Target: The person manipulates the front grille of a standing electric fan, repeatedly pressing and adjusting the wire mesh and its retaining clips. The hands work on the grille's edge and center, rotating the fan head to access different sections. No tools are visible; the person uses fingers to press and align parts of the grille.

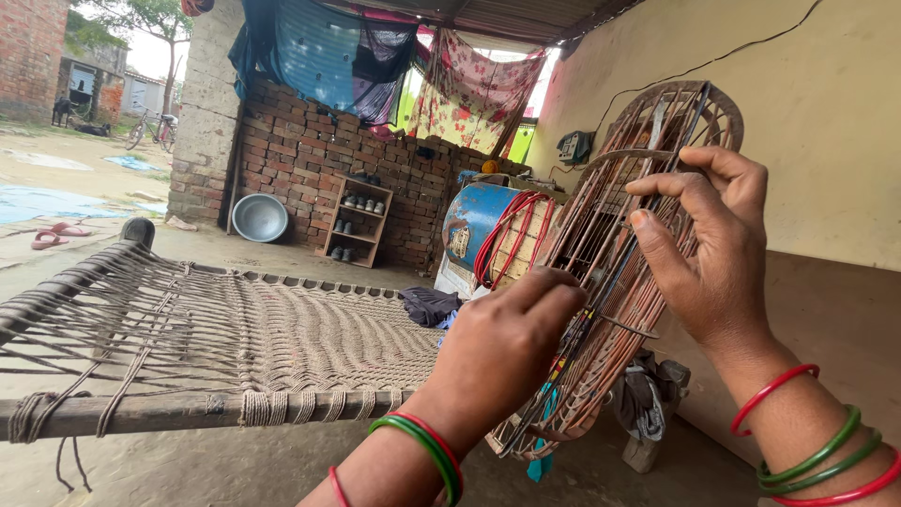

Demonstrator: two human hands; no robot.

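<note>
Rural home courtyard, woven rope cot point(235, 329), brick wall point(300, 150), shoe rack point(357, 221), perhaps laundry point(469, 89) hanging overhead

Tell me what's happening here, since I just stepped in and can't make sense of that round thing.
A person is holding a round wire fan guard on edge with both hands. The left hand grips its lower rim, while the right hand holds the upper part, fingers hooked through the wires. Both wrists wear red and green bangles. To the left is a woven rope cot, and behind the guard sit a blue drum and a brick wall.
</note>
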